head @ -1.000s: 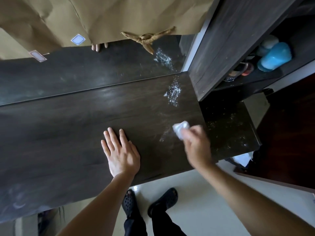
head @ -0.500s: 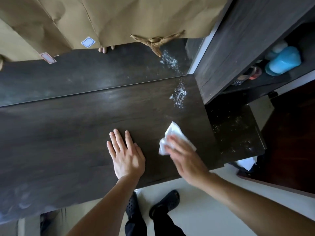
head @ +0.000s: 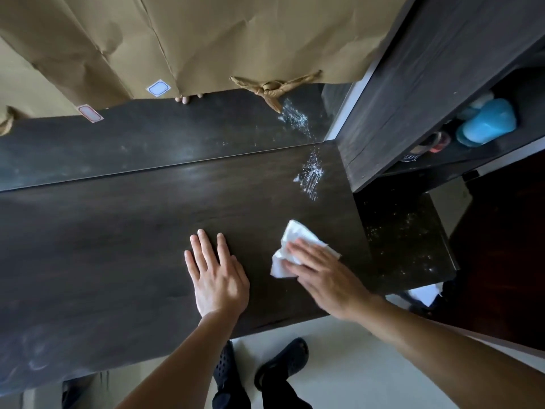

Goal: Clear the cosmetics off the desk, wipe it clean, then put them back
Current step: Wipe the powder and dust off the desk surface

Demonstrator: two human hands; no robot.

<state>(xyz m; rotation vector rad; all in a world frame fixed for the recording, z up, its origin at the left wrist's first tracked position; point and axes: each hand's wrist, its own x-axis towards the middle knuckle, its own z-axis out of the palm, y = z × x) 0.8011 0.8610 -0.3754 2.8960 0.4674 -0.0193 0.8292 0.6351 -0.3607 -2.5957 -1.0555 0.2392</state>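
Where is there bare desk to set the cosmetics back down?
Widest bare stretch: the desk left of the left hand, back to the mirror. A narrower strip runs between the hands and the mirror. The right end is crowded: right hand pressing the tissue, white powder patch beyond it.

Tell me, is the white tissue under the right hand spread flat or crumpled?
Crumpled. The tissue bunches in uneven folds under the straight fingers of the right hand, pressed on the desk.

Dark wood-grain desk [head: 118, 246], smooth and faintly glossy
My tissue [head: 295, 235] was soft, crumpled white paper; the powder [head: 311, 174] looked matt and gritty, the brown paper [head: 236, 33] behind creased and dull
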